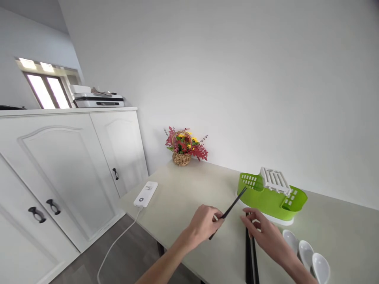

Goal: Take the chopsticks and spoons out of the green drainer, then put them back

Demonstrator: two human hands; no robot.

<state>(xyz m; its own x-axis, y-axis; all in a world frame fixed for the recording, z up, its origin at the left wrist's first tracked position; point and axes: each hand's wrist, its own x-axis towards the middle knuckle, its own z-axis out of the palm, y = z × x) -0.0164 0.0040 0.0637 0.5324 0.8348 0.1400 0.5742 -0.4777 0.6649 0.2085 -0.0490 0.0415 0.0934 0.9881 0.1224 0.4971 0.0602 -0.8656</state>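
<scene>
Nearest the camera, at the lower right, three glossy white ceramic soup spoons (pixel 306 252) lie side by side on the pale beige desk (pixel 183 197), bowls upward. Just left of them, a bundle of long black chopsticks (pixel 251 258) lies flat on the desk, running toward the near edge.

The right hand (pixel 263 232) rests over the far end of that bundle, fingers curled down onto the sticks and touching them; whether it has closed fully around any one of them cannot be told.

The left hand (pixel 204 225) is just beside it, to the left, and is closed around a single black chopstick (pixel 229 211), pinching it near its lower end. That stick is tilted, its upper tip pointing up and right toward the rim of the bright green plastic cutlery drainer (pixel 266 199), near the rim's left corner.

The drainer stands on a white tray behind both hands, with a white slotted insert (pixel 275 180) on top.

Farther left, a white power strip (pixel 145 194) lies near the desk's edge, its cable trailing to the grey floor. At the back against the white wall sits a small woven basket of red and yellow flowers (pixel 183 148). Beyond the desk stand white cabinets (pixel 65 173) with black handles, with a flat white appliance (pixel 99 100) on top.
</scene>
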